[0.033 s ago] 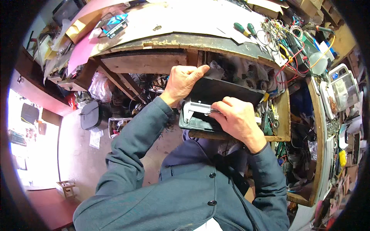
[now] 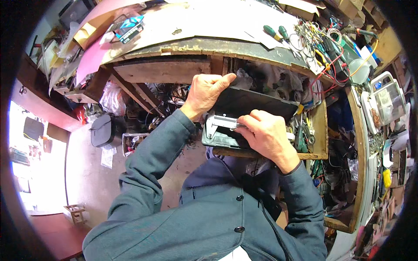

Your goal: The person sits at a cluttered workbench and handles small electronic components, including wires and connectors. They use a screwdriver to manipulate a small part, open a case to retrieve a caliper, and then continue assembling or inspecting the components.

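Standing at the lower left is a red table [image 2: 61, 235], with a small wooden frame [image 2: 75, 214] beside its far edge. Further up, a sheet of pink paper [image 2: 92, 65] hangs over the left end of the workbench [image 2: 174, 42], above a black rounded object [image 2: 102, 130] on the floor. Next comes a clear plastic bag [image 2: 115, 99] under the bench, and a blue and black box [image 2: 129, 30] on top of it.

Near the middle, the left hand [image 2: 202, 92] is curled around the upper left corner of a black case [image 2: 254, 101], its thumb stretched along the top of the raised lid. A silvery caliper [image 2: 213, 125] lies level over the lower half of the case, its measuring end pointing left. Just to the right, the right hand [image 2: 269, 135] pinches the caliper between thumb and bent fingers, with no gap left in the grip. Under the case runs a wooden drawer [image 2: 322, 126] of hand tools; whether the case rests on it, I cannot tell. Right of the green-handled screwdrivers [image 2: 270, 30] lie tangled wires [image 2: 334, 52], then a clear plastic box [image 2: 389, 104].
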The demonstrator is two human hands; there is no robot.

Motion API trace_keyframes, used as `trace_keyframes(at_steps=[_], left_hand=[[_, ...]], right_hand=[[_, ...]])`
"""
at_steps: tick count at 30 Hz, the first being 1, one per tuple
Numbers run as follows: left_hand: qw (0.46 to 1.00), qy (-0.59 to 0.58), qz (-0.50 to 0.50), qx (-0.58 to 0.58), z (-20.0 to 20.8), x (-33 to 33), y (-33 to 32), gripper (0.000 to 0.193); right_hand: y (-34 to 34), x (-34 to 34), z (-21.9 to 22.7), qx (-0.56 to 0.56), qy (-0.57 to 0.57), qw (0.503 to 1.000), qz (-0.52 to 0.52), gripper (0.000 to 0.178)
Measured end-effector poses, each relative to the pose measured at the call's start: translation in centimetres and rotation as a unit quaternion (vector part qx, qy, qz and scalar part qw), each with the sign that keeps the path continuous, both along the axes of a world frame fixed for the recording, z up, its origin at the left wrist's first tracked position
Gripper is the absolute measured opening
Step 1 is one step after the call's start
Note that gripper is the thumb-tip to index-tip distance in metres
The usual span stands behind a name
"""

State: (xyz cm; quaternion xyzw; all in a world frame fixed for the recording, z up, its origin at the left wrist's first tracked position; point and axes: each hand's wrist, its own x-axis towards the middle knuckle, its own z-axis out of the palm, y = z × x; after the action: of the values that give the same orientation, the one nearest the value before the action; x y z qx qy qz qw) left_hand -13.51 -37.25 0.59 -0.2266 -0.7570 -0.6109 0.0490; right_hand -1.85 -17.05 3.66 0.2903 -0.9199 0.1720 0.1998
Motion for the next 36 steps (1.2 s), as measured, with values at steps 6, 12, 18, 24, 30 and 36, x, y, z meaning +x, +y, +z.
trace_keyframes(at_steps=[6, 12, 18, 24, 30, 36], left_hand=[[0.999, 0.016, 0.028, -0.009, -0.3, 0.1, 0.0, 0.056], [0.999, 0.024, 0.033, -0.013, -0.4, 0.3, -0.3, 0.052], [0.998, 0.034, 0.052, 0.012, -0.4, 0.5, -0.4, 0.055], [0.997, 0.047, 0.057, 0.0, -0.7, 1.2, -1.1, 0.049], [0.98, 0.186, 0.069, -0.01, 0.0, 2.2, -0.7, 0.048], [0.933, 0.346, -0.019, -0.098, 1.6, 4.7, -2.1, 0.031]], right_hand=[[-0.1, 0.4, -0.8, -0.002, -0.008, 1.0, 0.027, 0.018], [-0.1, 0.7, -0.4, -0.005, -0.023, 0.999, 0.024, 0.017], [0.3, 1.1, 0.7, -0.089, -0.02, 0.996, -0.022, 0.017], [6.6, 2.7, 2.4, -0.287, -0.054, 0.936, -0.196, 0.025], [13.9, 3.1, -2.2, -0.354, -0.243, 0.857, -0.286, 0.042], [13.2, 2.7, -2.8, -0.592, -0.463, 0.632, -0.19, 0.048]])
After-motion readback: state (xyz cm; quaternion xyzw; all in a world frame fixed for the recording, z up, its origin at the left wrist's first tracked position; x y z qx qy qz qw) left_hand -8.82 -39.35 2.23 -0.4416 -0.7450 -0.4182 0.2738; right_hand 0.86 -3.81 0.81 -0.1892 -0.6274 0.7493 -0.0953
